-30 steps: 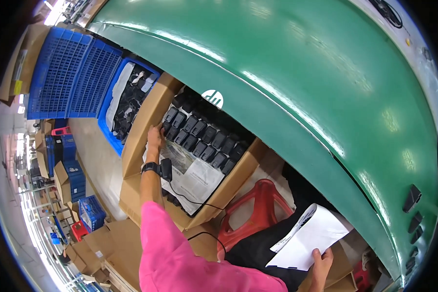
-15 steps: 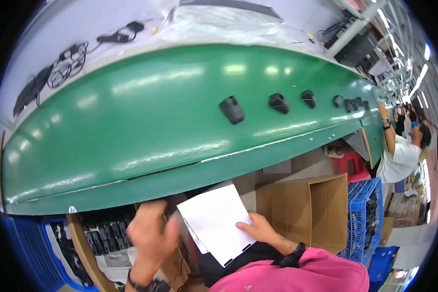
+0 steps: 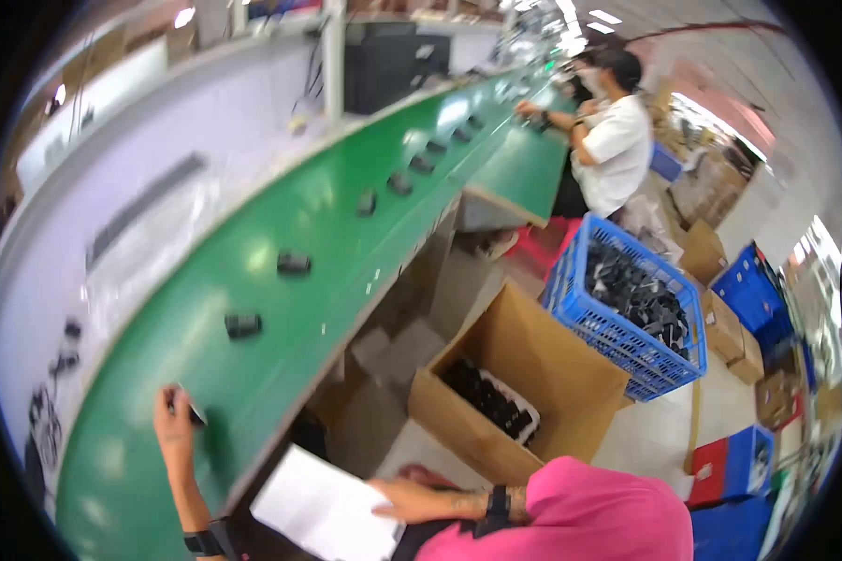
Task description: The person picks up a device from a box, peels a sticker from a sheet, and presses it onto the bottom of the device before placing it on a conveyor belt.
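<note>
Over the near part of the green conveyor belt, my left hand has its fingers closed around a small black plastic piece. The fingers partly cover the piece, and the picture is a little blurred there. My right hand grips the edge of a stack of white paper sheets, held low beside the belt's edge. Farther along the belt lie several similar black pieces, the closest being one black plastic housing and another housing.
An open cardboard box with rows of black parts stands right of the belt. Behind it is a blue crate full of black parts. A person in a white shirt works farther up the belt. Black cables lie on the left ledge.
My view has swung to the right along the belt. My left hand has moved from beside the papers onto the belt and closed on a black piece. The right hand still holds the papers.
</note>
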